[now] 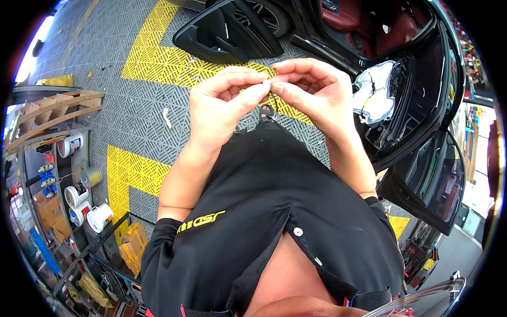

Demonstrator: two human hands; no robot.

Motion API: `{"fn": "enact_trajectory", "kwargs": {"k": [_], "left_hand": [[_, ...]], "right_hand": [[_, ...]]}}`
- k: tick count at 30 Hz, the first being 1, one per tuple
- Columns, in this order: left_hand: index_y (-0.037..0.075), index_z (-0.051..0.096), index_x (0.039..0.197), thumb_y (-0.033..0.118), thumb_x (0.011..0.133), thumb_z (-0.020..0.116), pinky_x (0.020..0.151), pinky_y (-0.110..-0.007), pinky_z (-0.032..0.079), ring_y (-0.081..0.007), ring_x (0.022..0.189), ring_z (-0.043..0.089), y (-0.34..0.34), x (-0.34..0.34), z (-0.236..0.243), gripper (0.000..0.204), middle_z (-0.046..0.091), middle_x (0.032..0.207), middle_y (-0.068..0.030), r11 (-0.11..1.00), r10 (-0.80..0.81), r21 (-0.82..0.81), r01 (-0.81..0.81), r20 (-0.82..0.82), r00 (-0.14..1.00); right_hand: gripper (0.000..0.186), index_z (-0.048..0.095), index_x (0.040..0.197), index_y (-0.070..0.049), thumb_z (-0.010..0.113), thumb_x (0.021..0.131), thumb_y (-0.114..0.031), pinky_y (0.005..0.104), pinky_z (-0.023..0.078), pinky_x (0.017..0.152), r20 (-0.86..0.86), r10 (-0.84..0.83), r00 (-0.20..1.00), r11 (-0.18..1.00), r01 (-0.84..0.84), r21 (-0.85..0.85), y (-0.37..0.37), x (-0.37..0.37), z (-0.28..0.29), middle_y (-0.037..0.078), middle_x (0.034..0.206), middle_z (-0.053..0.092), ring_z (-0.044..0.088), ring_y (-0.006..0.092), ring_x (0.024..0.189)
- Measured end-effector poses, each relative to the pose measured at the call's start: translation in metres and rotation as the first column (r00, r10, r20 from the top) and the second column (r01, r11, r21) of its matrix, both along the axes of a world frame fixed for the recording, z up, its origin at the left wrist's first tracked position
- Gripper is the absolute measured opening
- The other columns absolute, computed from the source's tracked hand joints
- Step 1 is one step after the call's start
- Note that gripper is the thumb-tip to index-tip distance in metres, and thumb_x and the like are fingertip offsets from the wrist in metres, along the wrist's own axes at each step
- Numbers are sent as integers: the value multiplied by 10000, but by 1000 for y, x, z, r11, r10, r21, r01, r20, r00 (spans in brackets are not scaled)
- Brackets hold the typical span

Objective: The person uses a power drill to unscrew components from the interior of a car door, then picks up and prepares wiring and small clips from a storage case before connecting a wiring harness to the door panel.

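Note:
Both of my hands meet in front of my chest, fingertips nearly touching. A tiny white piece is pinched between the thumb and forefinger of my left hand. Beside it my right hand is closed in a pinch as well. From its fingertips a thin dark strand, like a wire, hangs down. Whether the strand joins the white piece I cannot tell. The fingers cover most of both.
A black door trim panel lies ahead on the grey and yellow tiled floor. At right stands an open car door, with white sheeting on its bare inner side. Shelves at left hold white buckets. A yellow carton stands nearby.

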State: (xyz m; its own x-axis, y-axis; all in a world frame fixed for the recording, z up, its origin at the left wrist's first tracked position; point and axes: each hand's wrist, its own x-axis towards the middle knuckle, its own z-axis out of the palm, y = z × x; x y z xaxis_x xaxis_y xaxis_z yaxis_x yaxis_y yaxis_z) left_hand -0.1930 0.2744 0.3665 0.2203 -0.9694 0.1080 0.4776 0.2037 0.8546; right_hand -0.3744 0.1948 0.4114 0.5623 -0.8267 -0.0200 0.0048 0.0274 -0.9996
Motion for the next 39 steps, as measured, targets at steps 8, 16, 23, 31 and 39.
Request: {"fn": "enact_trajectory", "kwargs": {"k": [8,16,23,31,39], "left_hand": [[-72,741,1102,-51,912,759,856,-296,628,-184,959,743,-11,-7,2,192,743,1087,-135,999,-8,52,6,31,999],[-78,737,1111,-48,919,749,880,-319,638,-199,979,746,-17,-13,1,195,746,1097,-149,996,-62,66,63,-19,998],[-83,731,1123,-45,919,750,887,-335,647,-210,986,749,-21,-17,-4,208,747,1105,-162,994,-87,64,89,-34,996],[-66,736,1122,-44,909,749,829,-336,667,-220,954,754,-24,-15,-4,214,739,1104,-151,991,-99,95,100,-14,995],[-68,733,1133,-31,915,754,836,-338,666,-227,949,761,-27,-9,-5,222,746,1096,-161,992,-81,96,79,21,996]], "right_hand": [[298,729,1174,53,810,915,-69,254,616,821,58,5,998,998,-1,-56,-12,-9,-9,110,1015,783,750,129,910],[282,739,1145,46,822,910,-85,241,608,786,47,-34,998,997,37,-65,-11,-17,-11,100,998,781,742,113,882],[315,731,1174,45,825,906,-90,240,607,790,19,-40,999,998,41,-45,-11,-23,-11,105,1019,778,742,118,892],[335,715,1211,45,811,913,-72,250,611,821,62,-38,997,999,38,6,-14,-25,-13,116,1041,777,746,130,927],[335,715,1211,44,813,914,-77,252,612,824,29,-47,998,999,47,-11,-16,-17,-11,114,1037,777,747,133,924]]}}
